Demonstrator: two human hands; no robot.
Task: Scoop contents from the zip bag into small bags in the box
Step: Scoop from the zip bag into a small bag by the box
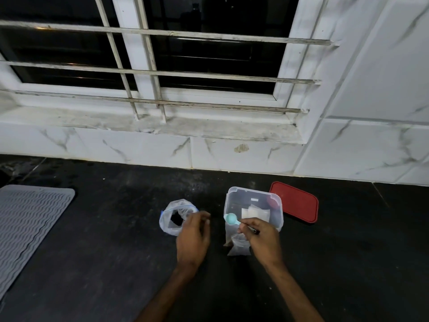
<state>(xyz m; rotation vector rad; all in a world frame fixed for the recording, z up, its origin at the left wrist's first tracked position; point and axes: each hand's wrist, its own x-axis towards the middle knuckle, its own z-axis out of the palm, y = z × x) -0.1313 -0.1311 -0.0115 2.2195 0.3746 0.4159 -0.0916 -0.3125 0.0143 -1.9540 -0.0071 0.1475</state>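
Note:
An open zip bag (173, 217) with a blue seal stands on the dark counter, dark contents showing through its mouth. My left hand (193, 235) holds the bag's right rim. A clear plastic box (254, 201) to the right holds several small white bags (255, 213). My right hand (261, 235) grips a light blue scoop (231, 218) by its handle, the bowl held over the box's near left corner. Against the box's front wall, just under that hand, sits a small clear bag (239, 247).
A red lid (294, 202) lies behind and right of the box. A grey ribbed mat (27, 226) covers the counter at the left. A white marble-tiled wall and barred window ledge run along the back of the black counter (104, 263).

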